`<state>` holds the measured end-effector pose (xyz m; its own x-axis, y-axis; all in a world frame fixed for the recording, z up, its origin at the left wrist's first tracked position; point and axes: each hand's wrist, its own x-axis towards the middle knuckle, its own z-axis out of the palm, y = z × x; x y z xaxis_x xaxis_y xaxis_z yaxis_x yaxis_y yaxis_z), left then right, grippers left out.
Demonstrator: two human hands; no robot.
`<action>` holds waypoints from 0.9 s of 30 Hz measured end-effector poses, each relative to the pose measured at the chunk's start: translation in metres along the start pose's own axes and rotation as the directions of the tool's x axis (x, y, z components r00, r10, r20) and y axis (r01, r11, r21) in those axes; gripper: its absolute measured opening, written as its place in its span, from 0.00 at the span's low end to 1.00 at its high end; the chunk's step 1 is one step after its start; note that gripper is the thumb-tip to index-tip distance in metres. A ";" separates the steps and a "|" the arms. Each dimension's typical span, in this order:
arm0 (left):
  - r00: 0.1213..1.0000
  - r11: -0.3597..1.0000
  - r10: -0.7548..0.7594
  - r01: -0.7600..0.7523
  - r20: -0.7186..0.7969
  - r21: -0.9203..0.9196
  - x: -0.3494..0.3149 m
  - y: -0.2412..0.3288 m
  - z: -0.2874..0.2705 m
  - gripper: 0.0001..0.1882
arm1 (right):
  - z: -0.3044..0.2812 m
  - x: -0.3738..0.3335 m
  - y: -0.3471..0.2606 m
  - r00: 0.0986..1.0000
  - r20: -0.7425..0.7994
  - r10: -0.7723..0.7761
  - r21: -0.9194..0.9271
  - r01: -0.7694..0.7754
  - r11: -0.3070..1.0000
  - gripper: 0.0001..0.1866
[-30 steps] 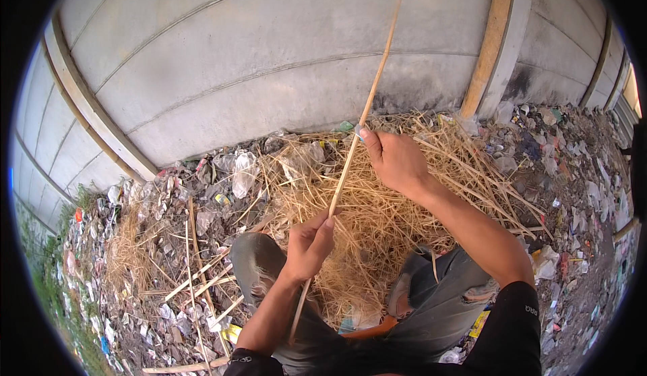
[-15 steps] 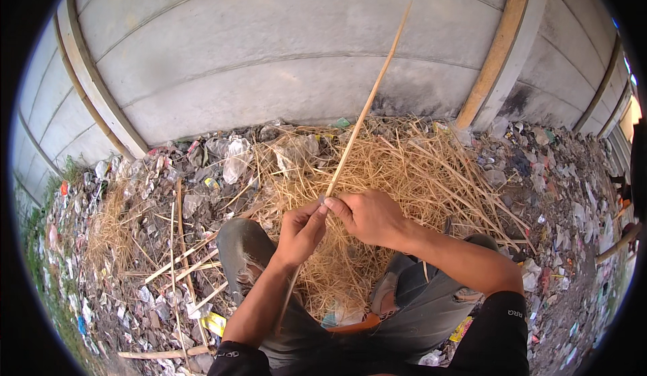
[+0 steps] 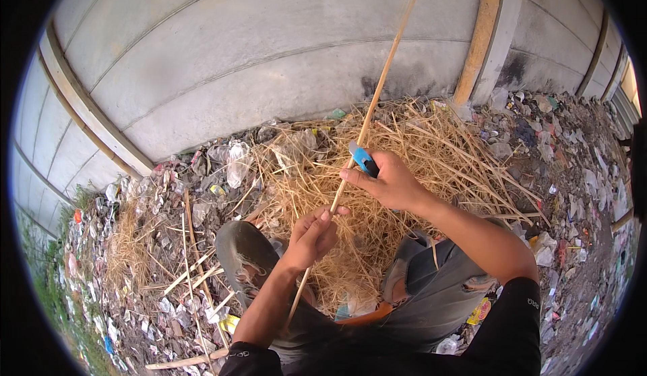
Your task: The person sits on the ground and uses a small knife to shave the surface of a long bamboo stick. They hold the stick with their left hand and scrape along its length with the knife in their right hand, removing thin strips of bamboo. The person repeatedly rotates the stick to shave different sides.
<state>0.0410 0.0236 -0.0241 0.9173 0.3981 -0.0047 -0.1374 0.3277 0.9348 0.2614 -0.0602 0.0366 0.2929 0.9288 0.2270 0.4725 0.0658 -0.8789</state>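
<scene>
A long, thin bamboo strip (image 3: 386, 72) slants up and away from my lap, its pointed far end in front of the wall. My left hand (image 3: 313, 238) is closed around its lower part, and the tail of the strip passes below that hand over my leg. Farther up, my right hand (image 3: 391, 184) grips a blue cutter knife (image 3: 362, 158) with a black part. The knife's grey tip lies against the strip, and my right thumb rests along the strip's side. Beneath both hands spreads a heap of pale shavings (image 3: 431, 167).
A grey panel wall (image 3: 236, 72) with wooden posts (image 3: 482, 35) stands close behind the heap. Litter and plastic scraps (image 3: 573, 194) cover the ground around me. Several loose strips (image 3: 191, 268) lie to the left of my bent knee (image 3: 242, 244).
My right hand has moved up along the strip, away from my left hand, and the blue knife now shows. The strip reaches higher in the view. My left hand is slightly lower.
</scene>
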 end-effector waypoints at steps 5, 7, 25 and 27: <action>0.998 0.999 0.004 -0.007 0.067 0.043 0.006 -0.003 0.003 0.23 | -0.007 -0.001 0.003 1.000 -0.001 -0.016 0.018 0.016 1.000 0.24; 0.998 1.000 0.008 -0.009 0.062 0.026 0.004 -0.005 0.005 0.23 | -0.010 -0.001 -0.001 1.000 0.013 -0.001 0.008 0.001 1.000 0.24; 0.905 0.933 0.324 -0.258 -0.276 0.252 0.008 -0.011 -0.001 0.13 | -0.022 -0.006 0.001 0.993 0.087 0.077 0.381 -0.105 0.919 0.12; 0.996 0.997 0.077 -0.076 -0.042 0.021 0.007 0.002 0.004 0.20 | -0.025 -0.007 -0.005 0.980 0.187 0.073 0.510 -0.160 0.845 0.11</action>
<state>0.0488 0.0235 -0.0204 0.8876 0.4576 0.0527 -0.1994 0.2784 0.9395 0.2779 -0.0762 0.0496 0.1664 0.9828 0.0797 -0.0711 0.0925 -0.9932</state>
